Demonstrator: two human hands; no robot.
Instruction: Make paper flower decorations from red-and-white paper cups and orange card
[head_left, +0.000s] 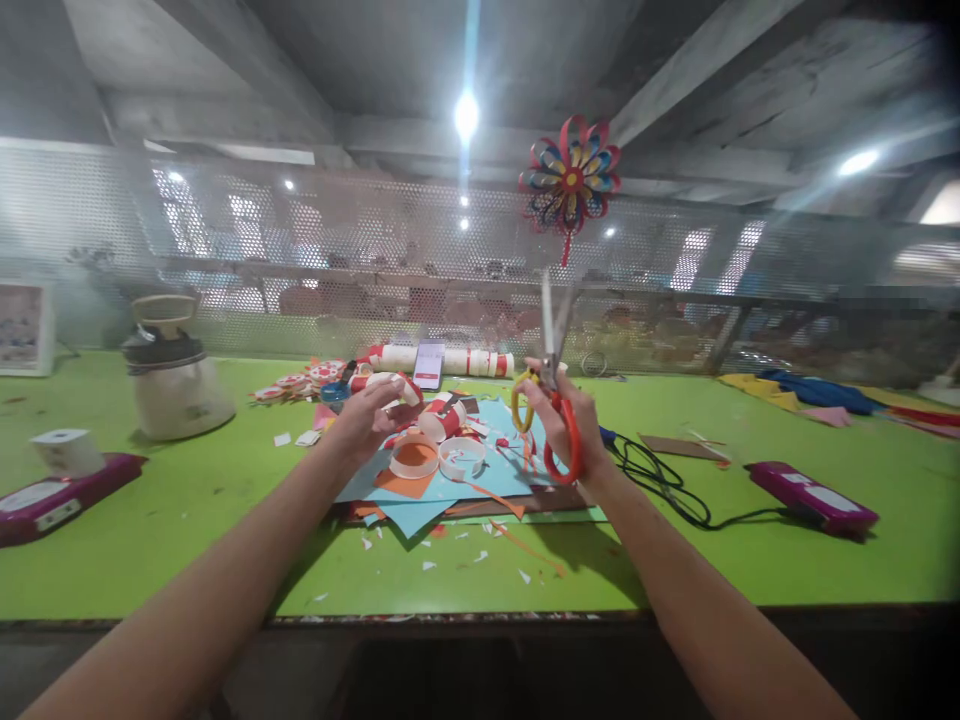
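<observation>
My right hand (pixel 566 425) is closed around a pair of scissors (pixel 553 330) with one yellow and one red handle loop; the blades point up, slightly apart. My left hand (pixel 366 420) hovers at the left of the craft pile, thumb and fingers apart, fingertips close to a red-and-white paper roll (pixel 409 388). Whether they touch it I cannot tell. Between my hands lie light blue paper sheets (pixel 499 480), an orange paper piece (pixel 405 487), two white paper rings (pixel 462 458) and another red-and-white roll (pixel 442 418).
Behind the pile stand a phone (pixel 429 364) and a long red-and-white tube (pixel 480 362). A jug (pixel 176 380) stands left; purple power strips (pixel 814 497) lie at both sides, a black cable on the right. Paper scraps litter the green table (pixel 360 585). A paper flower (pixel 571 180) rises behind.
</observation>
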